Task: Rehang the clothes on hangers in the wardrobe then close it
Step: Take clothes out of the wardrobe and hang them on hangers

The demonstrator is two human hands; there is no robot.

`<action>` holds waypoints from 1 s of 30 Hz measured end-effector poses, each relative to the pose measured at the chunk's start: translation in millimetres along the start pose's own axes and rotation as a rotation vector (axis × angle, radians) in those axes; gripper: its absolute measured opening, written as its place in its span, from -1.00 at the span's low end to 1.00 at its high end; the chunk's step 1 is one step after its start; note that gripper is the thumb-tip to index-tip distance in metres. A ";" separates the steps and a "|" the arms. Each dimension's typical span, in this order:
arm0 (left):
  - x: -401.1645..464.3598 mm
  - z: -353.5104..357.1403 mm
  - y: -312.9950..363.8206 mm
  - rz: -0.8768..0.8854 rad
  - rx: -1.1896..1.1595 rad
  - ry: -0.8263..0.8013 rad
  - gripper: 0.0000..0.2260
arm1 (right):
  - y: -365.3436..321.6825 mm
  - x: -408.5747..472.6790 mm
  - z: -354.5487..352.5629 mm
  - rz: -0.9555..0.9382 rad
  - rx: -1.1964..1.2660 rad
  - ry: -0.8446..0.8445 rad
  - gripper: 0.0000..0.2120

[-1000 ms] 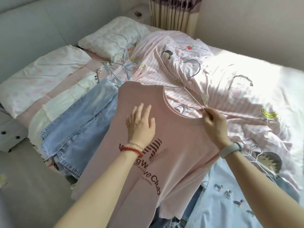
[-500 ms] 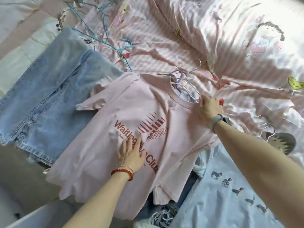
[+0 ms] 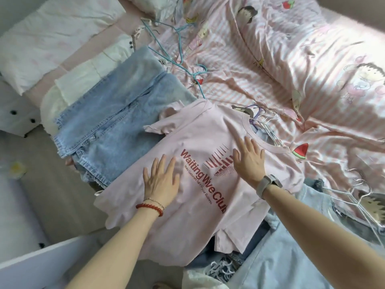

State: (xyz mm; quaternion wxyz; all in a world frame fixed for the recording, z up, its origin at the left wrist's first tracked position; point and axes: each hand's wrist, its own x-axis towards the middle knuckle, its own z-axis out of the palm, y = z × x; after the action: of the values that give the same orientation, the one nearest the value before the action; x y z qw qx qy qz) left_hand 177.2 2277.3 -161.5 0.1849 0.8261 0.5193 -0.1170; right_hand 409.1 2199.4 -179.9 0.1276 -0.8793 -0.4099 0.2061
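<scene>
Across the bed (image 3: pixel 239 84), a pink T-shirt (image 3: pixel 200 142) lies flat under both hands' spread fingers (image 3: pixel 164 163).

The pink shirt (image 3: pixel 187 184) hides most of a hanger (image 3: pixel 268 126) at its collar, toward 1 o'clock. The jeans (image 3: pixel 108 122) cover a white garment (image 3: pixel 68 88). The frame's right edge crops the duvet (image 3: pixel 323 69). The shirt's small print is unreadable.

Matt pink knit cloth is being shown by the tee (image 3: pixel 187 180), faded rough denim by the jeans (image 3: pixel 116 113), sheeny striped cotton by the sheet (image 3: pixel 239 80), thin coated wire by the hangers (image 3: pixel 179 51).
</scene>
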 end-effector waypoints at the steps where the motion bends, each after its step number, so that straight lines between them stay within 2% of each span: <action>1: -11.7 -7.5 -14.3 -0.032 -0.007 0.040 -0.52 | -21.0 -12.1 2.8 -0.041 0.021 -0.005 -0.53; 5: -79.3 -25.5 -82.9 -0.214 -0.041 0.181 -0.55 | -112.9 -74.9 24.1 -0.218 0.064 -0.037 -0.56; 12: -239.7 -39.5 -221.5 -0.637 -0.128 0.358 -0.57 | -278.8 -210.2 81.8 -0.792 -0.046 -0.276 -0.57; 18: -418.5 -22.6 -333.2 -1.003 -0.191 0.538 -0.59 | -396.0 -350.4 134.3 -1.227 -0.102 -0.353 -0.61; 26: -635.8 5.0 -389.8 -1.479 -0.167 0.707 -0.59 | -496.2 -542.8 192.6 -1.664 -0.098 -0.525 -0.59; 30: -707.7 1.2 -396.1 -1.631 -0.126 0.862 -0.62 | -538.5 -624.4 204.7 -1.862 -0.062 -0.581 -0.60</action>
State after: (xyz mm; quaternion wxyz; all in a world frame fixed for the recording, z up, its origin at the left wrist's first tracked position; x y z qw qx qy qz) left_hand -486.4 1855.6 37.4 -0.1194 0.1655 0.9696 0.1349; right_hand -408.0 2067.7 12.2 0.1102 -0.1216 -0.9614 0.2209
